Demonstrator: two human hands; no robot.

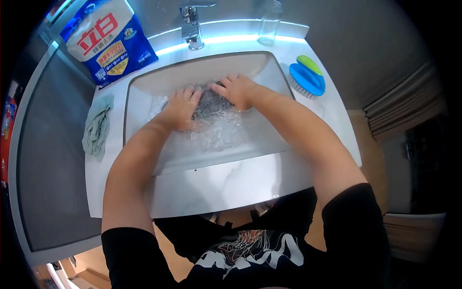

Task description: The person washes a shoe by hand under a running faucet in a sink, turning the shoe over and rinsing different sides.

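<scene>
Both hands are partly in rippling water inside a rectangular white sink basin (pixel 267 135). My left hand (pixel 183 108) lies at the left side of a dark grey cloth (pixel 213 103), which is under the water between the hands. My right hand (pixel 236 90) touches the cloth's right side, with its fingers spread. Ripples and glare blur the cloth's shape, and whether either hand grips it cannot be made out. A chrome faucet (pixel 191 29) stands behind the basin; no stream from it is visible.
A blue and white detergent bag (pixel 112 43) stands at the back left, above a crumpled pale green cloth (pixel 98 126) on the counter (pixel 231 184). A blue and green scrub brush (pixel 307 77) lies right of the basin. A clear glass bottle (pixel 269 25) stands at the back right.
</scene>
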